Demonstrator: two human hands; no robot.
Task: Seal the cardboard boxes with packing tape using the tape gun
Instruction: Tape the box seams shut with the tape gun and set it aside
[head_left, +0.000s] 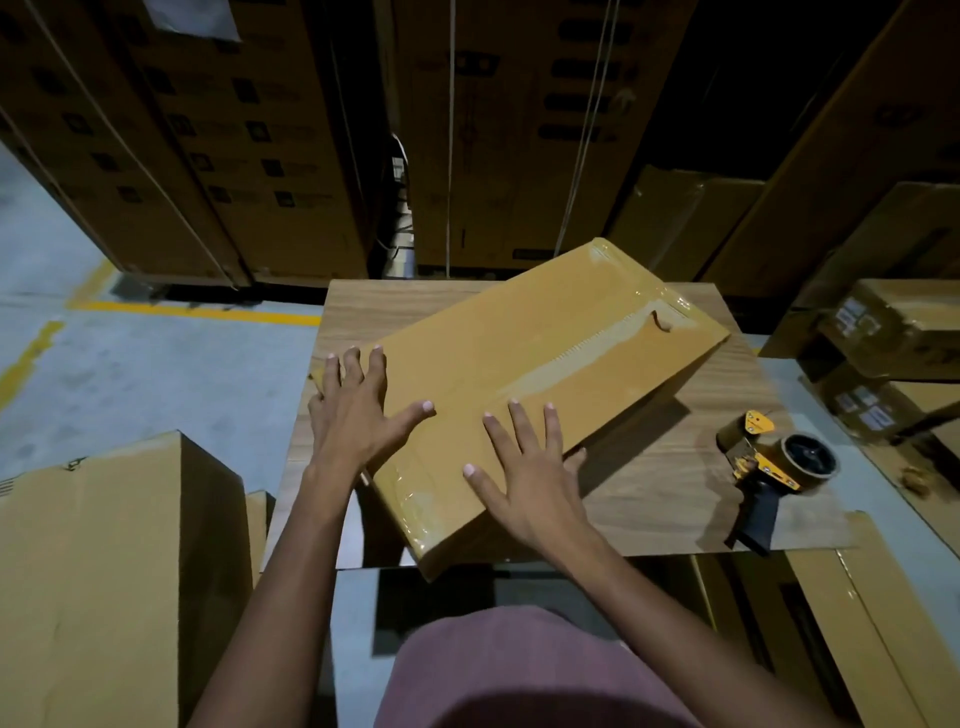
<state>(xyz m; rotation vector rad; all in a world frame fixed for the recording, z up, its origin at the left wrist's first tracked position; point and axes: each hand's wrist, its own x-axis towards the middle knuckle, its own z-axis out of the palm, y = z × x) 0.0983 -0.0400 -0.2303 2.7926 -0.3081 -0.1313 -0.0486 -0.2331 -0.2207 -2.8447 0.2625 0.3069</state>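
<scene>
Desk (670, 499) surface is wood-grain laminate, set on a grey concrete floor (130, 374) marked with yellow lines (197, 312). Lighting is dim. Tall stacks of printed cartons (249, 156) strapped with bands form a wall behind the desk, with a dark gap between two stacks.

Box (519, 364) lies flat on the desk, turned at an angle, its near corner overhanging the front edge. Clear tape (587, 353) runs along the centre seam of its top face, and more tape wraps the near and far ends. A small curl of tape stands up near the far end of the seam.

Left hand (358, 410) rests flat on the left part of the box top, fingers spread and straight. Right hand (530, 467) rests flat on the near part of the top, fingers spread, just right of the seam; its little finger hangs over the box edge. The hands are apart and neither grips anything.

Tape gun (769, 467) lies on its side on the desk, to the right of the box and apart from it, black handle toward the front edge, roll mounted.

Plain carton (104, 545) stands on the floor at left, beside the desk. Labelled, taped cartons (893, 332) are stacked at right. Another carton (857, 623) sits below the right front of the desk.
</scene>
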